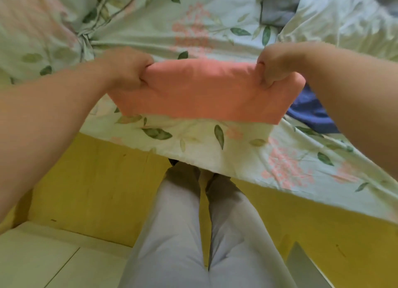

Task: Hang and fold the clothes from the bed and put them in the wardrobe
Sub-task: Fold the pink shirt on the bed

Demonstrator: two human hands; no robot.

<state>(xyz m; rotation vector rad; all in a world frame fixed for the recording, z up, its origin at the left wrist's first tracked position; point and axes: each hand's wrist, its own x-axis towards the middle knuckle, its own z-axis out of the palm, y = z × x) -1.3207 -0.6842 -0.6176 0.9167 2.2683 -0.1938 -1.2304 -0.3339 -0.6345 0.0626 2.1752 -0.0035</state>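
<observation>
A folded salmon-pink garment [204,91] hangs between my two hands just above the near edge of the bed [193,141]. My left hand [127,70] grips its left top corner with fingers curled round the cloth. At the right top corner my right hand [277,63] grips the garment the same way. The garment is stretched flat, its lower edge hanging free over the floral sheet.
A blue garment [310,111] lies on the bed under my right forearm. A grey cloth [277,5] sits at the far right of the bed. The yellow bed frame [97,180] and pale floor [43,262] are below; my legs stand against the bed.
</observation>
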